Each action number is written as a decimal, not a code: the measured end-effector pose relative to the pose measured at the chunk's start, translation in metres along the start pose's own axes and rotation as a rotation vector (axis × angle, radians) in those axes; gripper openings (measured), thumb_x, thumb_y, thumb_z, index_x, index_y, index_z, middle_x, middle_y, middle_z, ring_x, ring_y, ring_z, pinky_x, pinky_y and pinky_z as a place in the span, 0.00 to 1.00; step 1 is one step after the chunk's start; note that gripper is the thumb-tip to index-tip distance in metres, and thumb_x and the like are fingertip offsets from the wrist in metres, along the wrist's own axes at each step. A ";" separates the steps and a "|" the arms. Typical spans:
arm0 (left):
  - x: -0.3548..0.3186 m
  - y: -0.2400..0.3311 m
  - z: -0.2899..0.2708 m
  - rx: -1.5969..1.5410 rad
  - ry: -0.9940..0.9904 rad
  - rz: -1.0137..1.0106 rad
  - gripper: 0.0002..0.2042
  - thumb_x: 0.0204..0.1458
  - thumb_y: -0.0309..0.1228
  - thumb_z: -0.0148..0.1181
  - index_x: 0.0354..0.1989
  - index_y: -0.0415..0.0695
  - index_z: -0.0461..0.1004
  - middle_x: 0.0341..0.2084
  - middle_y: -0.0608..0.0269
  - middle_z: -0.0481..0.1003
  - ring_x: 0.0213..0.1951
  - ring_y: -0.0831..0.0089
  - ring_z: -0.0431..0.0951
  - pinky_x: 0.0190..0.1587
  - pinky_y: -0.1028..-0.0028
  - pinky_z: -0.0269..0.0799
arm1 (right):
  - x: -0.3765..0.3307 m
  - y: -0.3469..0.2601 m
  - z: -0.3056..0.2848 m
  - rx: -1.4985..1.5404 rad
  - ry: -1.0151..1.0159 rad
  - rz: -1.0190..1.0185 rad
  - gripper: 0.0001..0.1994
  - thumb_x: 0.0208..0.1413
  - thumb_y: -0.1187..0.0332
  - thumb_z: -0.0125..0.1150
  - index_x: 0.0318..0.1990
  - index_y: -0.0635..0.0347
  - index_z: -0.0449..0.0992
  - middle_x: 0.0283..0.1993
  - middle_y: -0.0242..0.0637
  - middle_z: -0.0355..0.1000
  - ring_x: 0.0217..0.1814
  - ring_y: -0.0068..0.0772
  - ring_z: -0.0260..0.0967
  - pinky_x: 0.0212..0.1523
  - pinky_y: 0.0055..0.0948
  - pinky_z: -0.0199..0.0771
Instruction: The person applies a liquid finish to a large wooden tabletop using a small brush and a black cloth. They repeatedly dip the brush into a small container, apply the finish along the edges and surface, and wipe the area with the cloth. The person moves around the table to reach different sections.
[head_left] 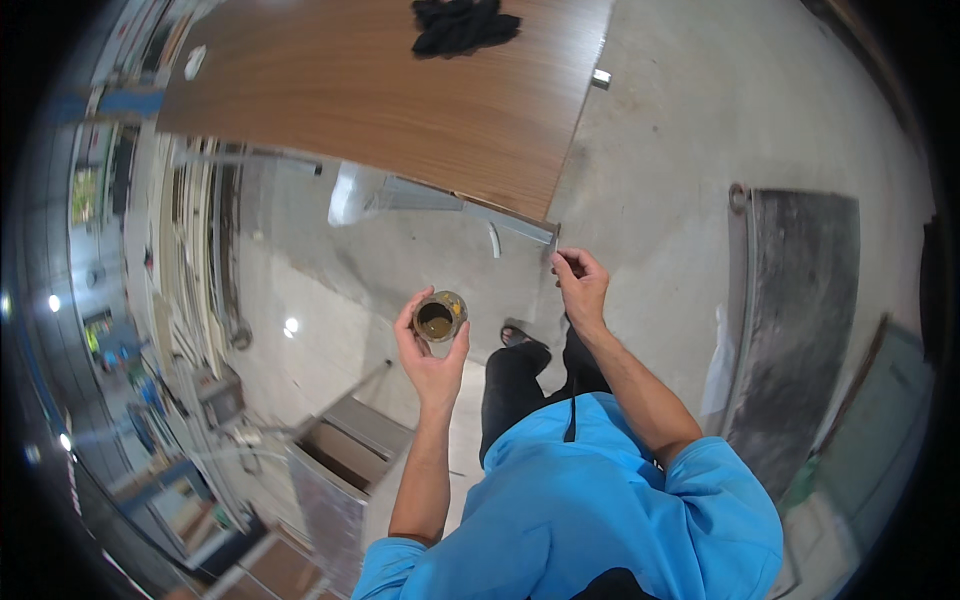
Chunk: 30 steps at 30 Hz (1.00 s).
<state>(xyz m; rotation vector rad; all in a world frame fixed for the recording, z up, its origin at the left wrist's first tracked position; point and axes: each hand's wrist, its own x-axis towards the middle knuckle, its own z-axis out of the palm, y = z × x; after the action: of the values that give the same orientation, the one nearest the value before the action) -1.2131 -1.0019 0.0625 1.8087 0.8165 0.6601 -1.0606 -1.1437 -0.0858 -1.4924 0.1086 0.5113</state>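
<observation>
My left hand (430, 362) is wrapped round a small round can (458, 308) with a smeared, stained rim. Its open top faces up and shows something dark brownish inside. Off to the right, my right hand (583, 285) is closed in a pinch by the near corner of a brown wood-grain tabletop (400, 110). A thin sliver seems to stick up from the fingertips toward the metal rail (510, 225) under that corner, but it is too small to name. Whether the fingertips touch the rail, I cannot tell.
A crumpled black cloth (462, 25) and a small white item (195, 62) lie on the tabletop. A dark flat panel (795, 310) stands at the right. Lower left is an open box-like drawer unit (350, 450). Long pale strips (190, 240) are stacked at the left.
</observation>
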 end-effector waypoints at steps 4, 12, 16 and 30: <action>0.031 -0.016 -0.018 -0.074 -0.185 0.044 0.36 0.49 0.17 0.73 0.67 0.37 0.61 0.65 0.46 0.68 0.66 0.60 0.71 0.69 0.62 0.69 | -0.009 0.000 0.042 0.205 0.122 -0.001 0.08 0.66 0.68 0.68 0.45 0.63 0.82 0.37 0.29 0.80 0.35 0.17 0.76 0.33 0.20 0.76; 0.067 -0.038 -0.066 -0.016 -0.457 0.195 0.36 0.49 0.17 0.72 0.67 0.40 0.61 0.66 0.49 0.68 0.65 0.61 0.73 0.66 0.64 0.73 | -0.026 0.014 0.094 0.295 0.408 -0.134 0.08 0.65 0.69 0.69 0.44 0.64 0.82 0.36 0.28 0.79 0.34 0.15 0.76 0.32 0.18 0.75; 0.073 -0.044 -0.080 0.006 -0.512 0.218 0.37 0.49 0.17 0.73 0.67 0.40 0.61 0.66 0.48 0.68 0.65 0.61 0.72 0.67 0.64 0.72 | -0.021 0.015 0.106 0.303 0.447 -0.175 0.07 0.65 0.70 0.68 0.43 0.65 0.82 0.33 0.27 0.78 0.32 0.14 0.74 0.31 0.18 0.74; 0.078 -0.056 -0.102 -0.021 -0.579 0.269 0.37 0.48 0.16 0.72 0.67 0.42 0.61 0.66 0.48 0.68 0.67 0.60 0.70 0.68 0.63 0.70 | -0.001 0.025 0.120 0.245 0.510 -0.253 0.06 0.64 0.71 0.68 0.41 0.67 0.82 0.31 0.28 0.78 0.30 0.14 0.72 0.30 0.20 0.75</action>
<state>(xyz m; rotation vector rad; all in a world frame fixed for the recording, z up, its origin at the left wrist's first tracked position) -1.2534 -0.8685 0.0514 1.9640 0.1816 0.2757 -1.1001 -1.0282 -0.0971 -1.3421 0.3633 -0.0934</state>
